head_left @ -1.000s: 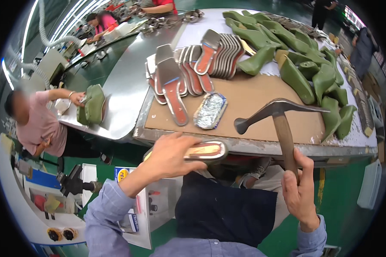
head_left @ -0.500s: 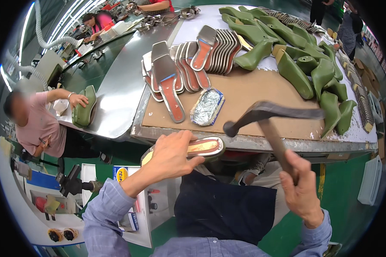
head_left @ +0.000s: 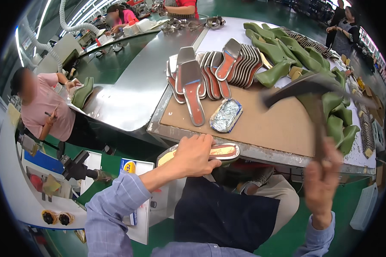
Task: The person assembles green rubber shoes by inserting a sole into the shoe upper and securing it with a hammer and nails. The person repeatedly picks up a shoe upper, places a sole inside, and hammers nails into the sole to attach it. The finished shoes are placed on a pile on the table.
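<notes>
At the near edge of the bench my left hand (head_left: 194, 156) is closed around a shoe last with an insole (head_left: 227, 150) on its upturned sole. The insole is pale yellow with a reddish-brown area, and my hand covers its middle. A hammer (head_left: 318, 128) is raised in my right hand (head_left: 324, 184), the fingers wrapped round its wooden handle. Its long curved dark head is blurred by motion, well above and to the right of the last. Beyond my left hand lie a foil-wrapped block (head_left: 226, 115) and a pile of reddish-brown insoles (head_left: 195, 103) with silvery edges.
Green shoe lasts (head_left: 283, 55) are heaped on the right of the bench (head_left: 261, 132). A person in pink (head_left: 51, 107) stands at the left beside a metal counter (head_left: 120, 103) with a green last. Below my left forearm is an open white drawer (head_left: 143, 227).
My right hand has swung the hammer up and to the right, away from the last. My left hand keeps its grip. The whole view has shifted, and the person in pink has moved a hand.
</notes>
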Tool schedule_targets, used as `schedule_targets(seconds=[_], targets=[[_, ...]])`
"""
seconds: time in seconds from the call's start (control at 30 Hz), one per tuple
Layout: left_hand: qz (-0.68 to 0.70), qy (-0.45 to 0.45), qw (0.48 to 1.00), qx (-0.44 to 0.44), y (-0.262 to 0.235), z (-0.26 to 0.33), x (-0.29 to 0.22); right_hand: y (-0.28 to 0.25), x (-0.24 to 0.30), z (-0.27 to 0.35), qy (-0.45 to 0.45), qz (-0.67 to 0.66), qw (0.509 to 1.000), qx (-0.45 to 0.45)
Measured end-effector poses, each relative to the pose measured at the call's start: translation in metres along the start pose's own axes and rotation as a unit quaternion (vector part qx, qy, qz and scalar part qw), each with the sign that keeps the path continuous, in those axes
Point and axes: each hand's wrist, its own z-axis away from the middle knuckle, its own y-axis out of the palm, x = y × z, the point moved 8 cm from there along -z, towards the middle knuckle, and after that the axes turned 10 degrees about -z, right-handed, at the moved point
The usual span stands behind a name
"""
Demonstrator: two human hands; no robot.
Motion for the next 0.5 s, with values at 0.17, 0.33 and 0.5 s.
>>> schedule_targets(seconds=[0.17,0.33,0.5], targets=[[0.002,0.002,1.000,0.003,-0.004,-0.004,-0.009,0.066,-0.023,0.025,0.062,0.102,0.965,0.235],[0.001,0.000,1.000,-0.003,-0.003,-0.002,-0.005,0.040,-0.027,0.017,0.108,-0.099,0.989,0.035],[-0.001,0.004,1.000,0.006,-0.003,-0.003,-0.011,0.070,-0.044,0.036,0.170,0.054,0.961,0.209]])
